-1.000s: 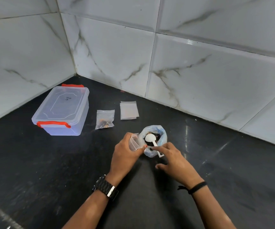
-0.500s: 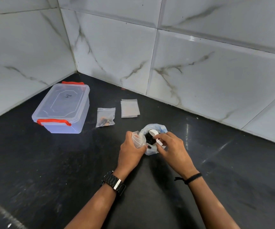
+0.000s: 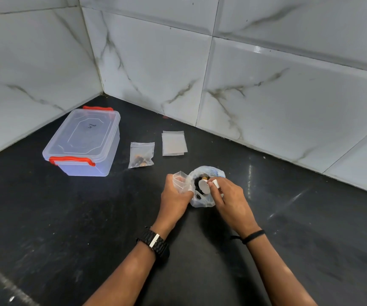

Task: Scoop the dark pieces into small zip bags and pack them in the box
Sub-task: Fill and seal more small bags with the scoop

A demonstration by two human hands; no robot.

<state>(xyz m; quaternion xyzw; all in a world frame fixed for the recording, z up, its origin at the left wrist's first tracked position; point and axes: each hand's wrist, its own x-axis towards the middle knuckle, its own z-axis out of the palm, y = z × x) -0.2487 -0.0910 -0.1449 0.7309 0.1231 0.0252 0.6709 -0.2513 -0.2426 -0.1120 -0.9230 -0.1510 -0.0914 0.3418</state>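
My left hand (image 3: pixel 174 196) grips a small clear zip bag (image 3: pixel 181 181), mouth up, right beside a larger plastic bag (image 3: pixel 202 200) of dark pieces (image 3: pixel 198 183). My right hand (image 3: pixel 227 198) pinches the handle of a white spoon (image 3: pixel 205 186), whose bowl dips into the dark pieces. A filled small zip bag (image 3: pixel 141 154) lies flat farther back, with a stack of flat zip bags holding nothing (image 3: pixel 174 143) to its right. The clear box (image 3: pixel 83 143) with red latches stands at the back left, lid on.
Everything sits on a black countertop (image 3: pixel 67 228) in a corner of marble-tiled walls (image 3: pixel 266 85). A watch is on my left wrist and a black band on my right.
My right hand has moved the spoon from lying over the big bag's mouth to tilted down into the dark pieces. My left hand has kept hold of the small bag.
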